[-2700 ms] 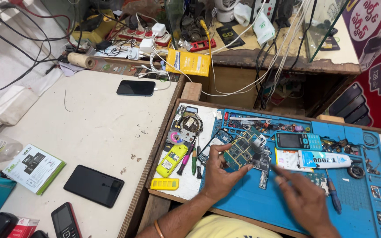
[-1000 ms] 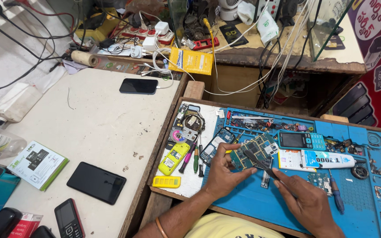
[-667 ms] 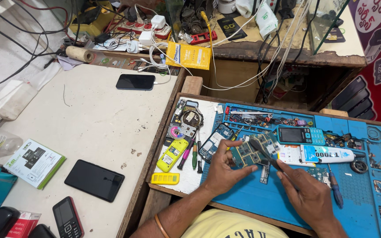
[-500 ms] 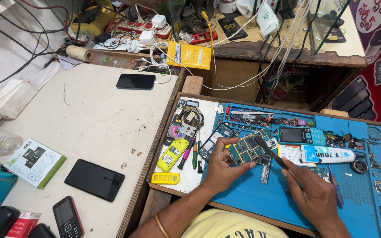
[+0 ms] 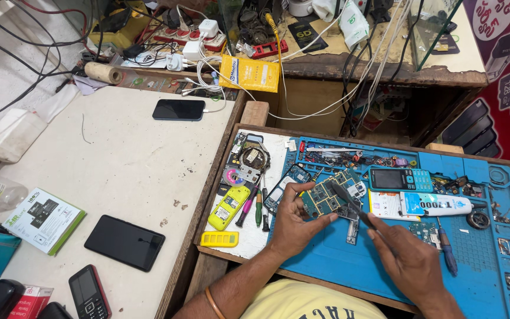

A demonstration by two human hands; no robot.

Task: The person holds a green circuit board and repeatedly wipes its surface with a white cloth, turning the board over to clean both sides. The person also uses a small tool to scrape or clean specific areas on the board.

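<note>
My left hand (image 5: 293, 227) pinches the board (image 5: 326, 198) at its near edge, long axis running right. Right hand (image 5: 405, 260) grips tool (image 5: 349, 201), tip up-left on board, just beside left fingers.

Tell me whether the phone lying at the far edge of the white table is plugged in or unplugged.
Plugged in. The dark phone lies flat, screen dark, with a white cable running from its right end toward the cluster of chargers behind.

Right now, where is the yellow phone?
In the head view, the yellow phone lies on the white board, left of the left hand, beside the screwdrivers.
</note>
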